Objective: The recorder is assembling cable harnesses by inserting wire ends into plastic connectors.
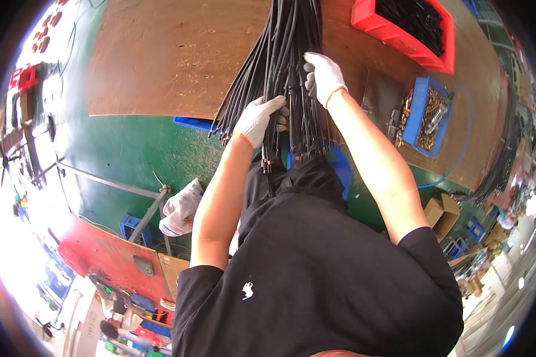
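One brown wooden desk [161, 59] stretches beneath and to both sides of one bundle of black cables [283, 53], too many to count, fanned out with their ends past the desk's near edge. To the right of the bundle, one red bin [393, 37] stands heaped with black parts [408, 21]; nearer on that same side sits one blue tray [419, 107], its brass-coloured pieces [426, 140] too small to count. One white plastic bag [181, 208] rests to the bundle's lower left. One left hand [262, 119], white-gloved, has its grip wrapped around some cables on the bundle's left; one right hand [326, 78], gloved alike, curls at the bundle's right edge, whether its grip is clamped or apart impossible to tell.
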